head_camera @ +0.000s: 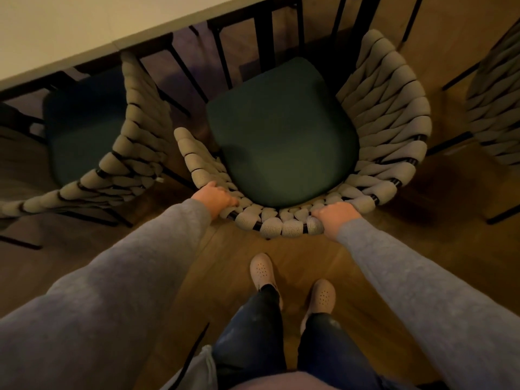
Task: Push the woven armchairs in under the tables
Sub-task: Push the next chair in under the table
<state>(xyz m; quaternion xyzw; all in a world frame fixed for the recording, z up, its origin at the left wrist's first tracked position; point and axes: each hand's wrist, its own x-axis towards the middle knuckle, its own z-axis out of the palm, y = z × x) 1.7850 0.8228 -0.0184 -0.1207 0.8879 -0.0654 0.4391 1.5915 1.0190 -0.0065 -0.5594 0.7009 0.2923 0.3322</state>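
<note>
A woven armchair (391,114) with thick grey rope weave and a dark green seat cushion (281,136) stands in front of me, facing the pale table (84,29) at the top left. Its seat lies mostly outside the table edge. My left hand (215,197) grips the left part of the curved backrest rim. My right hand (336,216) grips the rim to the right of centre. A second woven armchair (132,153) stands to the left, its seat partly under the table.
A third woven chair (495,108) shows at the right edge. Black chair and table legs (222,52) cross under the tabletop. My feet in pale shoes (261,271) stand on the wooden floor just behind the chair.
</note>
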